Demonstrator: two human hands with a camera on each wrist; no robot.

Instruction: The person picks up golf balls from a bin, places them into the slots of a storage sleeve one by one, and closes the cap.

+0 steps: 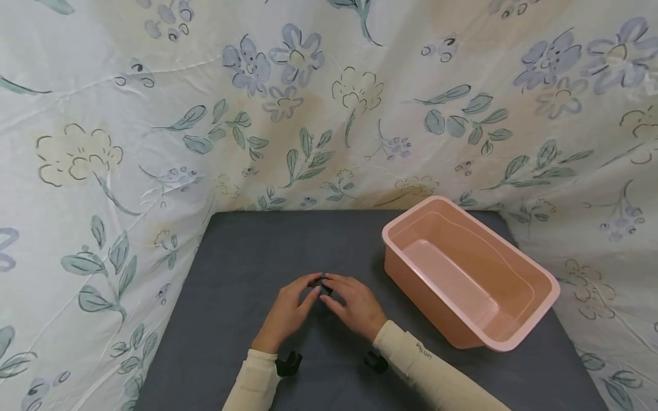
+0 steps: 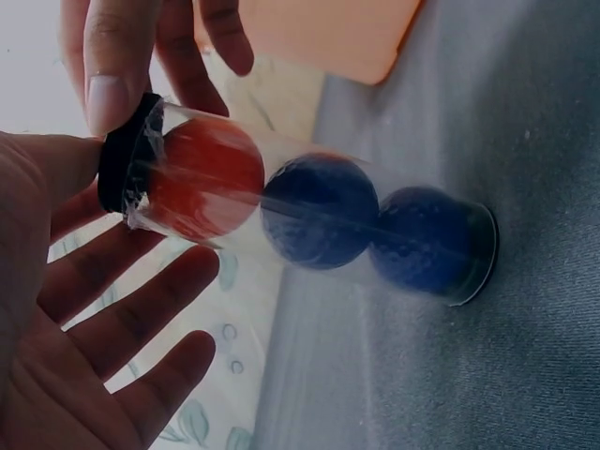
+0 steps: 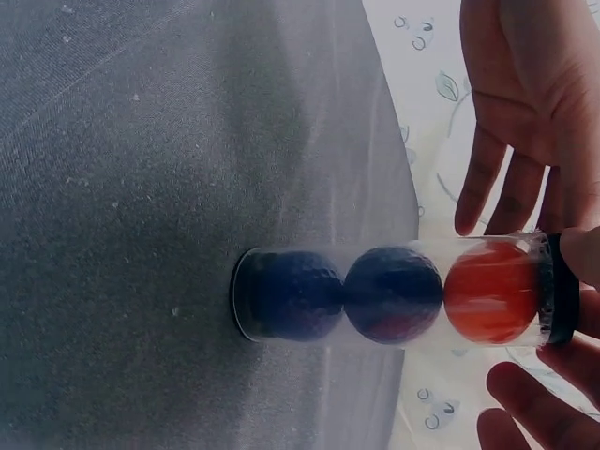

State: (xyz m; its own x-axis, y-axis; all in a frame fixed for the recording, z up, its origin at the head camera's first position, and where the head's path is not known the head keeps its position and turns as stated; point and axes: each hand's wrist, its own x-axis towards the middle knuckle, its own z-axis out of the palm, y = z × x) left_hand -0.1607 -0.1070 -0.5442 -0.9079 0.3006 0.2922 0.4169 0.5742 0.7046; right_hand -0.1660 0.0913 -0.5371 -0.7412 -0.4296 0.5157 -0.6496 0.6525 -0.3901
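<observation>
A clear plastic tube [image 2: 253, 242] stands upright on the dark cloth, its base close to the surface. Inside are a red-orange ball [image 2: 208, 178] at the top and two dark blue dimpled balls, the middle one [image 3: 394, 294] and the bottom one [image 3: 298, 294]. A black cap [image 1: 323, 285] covers its top, with crinkled clear film below the rim. My left hand [image 1: 288, 311] holds the cap from the left between thumb and fingers, its lower fingers spread beside the tube. From the right, my right hand [image 1: 357, 305] grips the same cap, thumb at its edge.
A pink plastic bin [image 1: 421, 297] stands to the right on the dark cloth-covered table [image 1: 247, 245]; its inside shows bare. Floral curtain cloth [image 1: 308, 142] hangs behind and along both sides of the table.
</observation>
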